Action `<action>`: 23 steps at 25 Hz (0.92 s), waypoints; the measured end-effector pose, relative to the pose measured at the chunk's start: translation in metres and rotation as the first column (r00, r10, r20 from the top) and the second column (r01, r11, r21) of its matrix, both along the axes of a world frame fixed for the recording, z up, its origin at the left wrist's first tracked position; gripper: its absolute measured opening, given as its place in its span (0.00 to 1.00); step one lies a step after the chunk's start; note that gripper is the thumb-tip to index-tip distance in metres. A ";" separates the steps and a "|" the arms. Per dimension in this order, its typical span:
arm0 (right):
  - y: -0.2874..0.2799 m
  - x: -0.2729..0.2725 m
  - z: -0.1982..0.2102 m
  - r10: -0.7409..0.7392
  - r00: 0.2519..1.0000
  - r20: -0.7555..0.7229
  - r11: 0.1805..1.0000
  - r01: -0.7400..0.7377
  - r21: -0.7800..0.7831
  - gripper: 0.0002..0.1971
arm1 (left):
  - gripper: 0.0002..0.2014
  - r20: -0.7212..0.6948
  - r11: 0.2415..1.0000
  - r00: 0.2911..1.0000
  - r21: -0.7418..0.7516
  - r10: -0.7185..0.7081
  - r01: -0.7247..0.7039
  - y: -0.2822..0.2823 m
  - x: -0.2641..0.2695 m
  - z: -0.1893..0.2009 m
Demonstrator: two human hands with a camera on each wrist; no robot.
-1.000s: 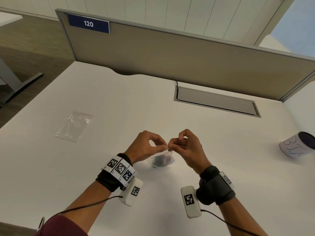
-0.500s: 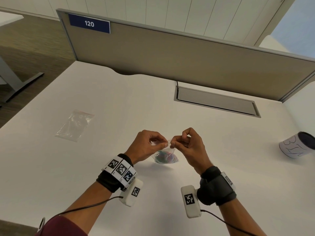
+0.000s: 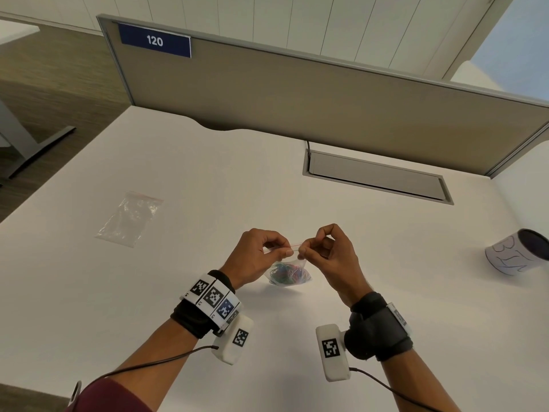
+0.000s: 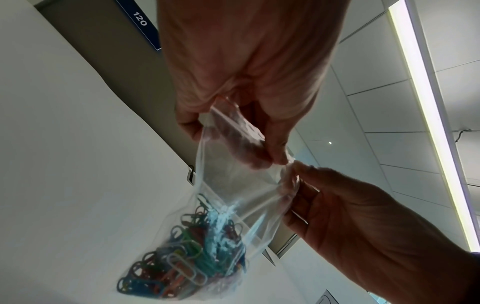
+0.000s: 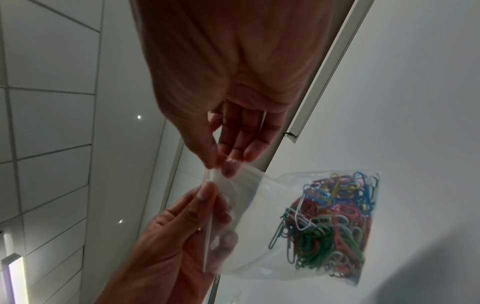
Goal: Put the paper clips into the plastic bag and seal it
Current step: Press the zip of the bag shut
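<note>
Even bright light, backlit dim wrist views

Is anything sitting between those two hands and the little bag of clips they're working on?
Nothing visible. The left hand and right hand both already pinch the top edge of the plastic bag directly, and the paper clips are all inside it at the bottom.
</note>
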State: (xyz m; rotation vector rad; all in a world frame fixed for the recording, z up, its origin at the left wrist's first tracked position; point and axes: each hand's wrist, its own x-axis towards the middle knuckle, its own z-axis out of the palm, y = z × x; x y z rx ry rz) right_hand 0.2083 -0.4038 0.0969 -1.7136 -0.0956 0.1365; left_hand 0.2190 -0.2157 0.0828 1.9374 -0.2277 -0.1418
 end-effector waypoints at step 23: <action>0.000 -0.003 -0.001 -0.031 0.998 -0.057 0.999 0.033 0.031 0.16 | 0.02 -0.022 0.999 0.998 0.000 -0.052 0.052 0.000 -0.001 -0.001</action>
